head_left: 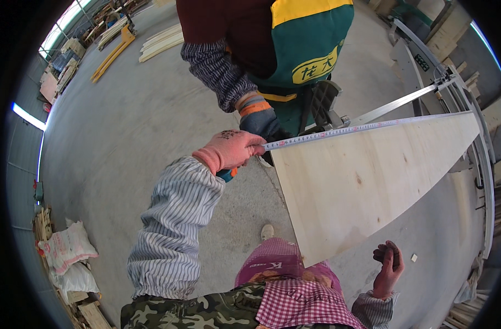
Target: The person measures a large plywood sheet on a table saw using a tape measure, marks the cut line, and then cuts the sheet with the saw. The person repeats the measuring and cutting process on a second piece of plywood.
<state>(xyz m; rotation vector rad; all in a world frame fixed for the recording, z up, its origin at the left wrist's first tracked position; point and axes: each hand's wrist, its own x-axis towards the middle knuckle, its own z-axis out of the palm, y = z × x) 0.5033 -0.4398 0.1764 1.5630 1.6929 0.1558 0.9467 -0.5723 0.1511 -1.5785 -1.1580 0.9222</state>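
Tape [366, 127] is running rightward from the left hand [231, 149], its long axis following the far edge of the board [366, 192] and rising slightly toward the right. Left hand is sitting just off the board's far-left corner, fingers pinching the tape's near end; it's the nearer one. Right hand [389, 266] is hanging empty off the board's near side, fingers loosely bent, well apart from the tape. Co-worker's gloved hand [260, 118] is sitting just beyond the left; can't tell if it's touching the tape.
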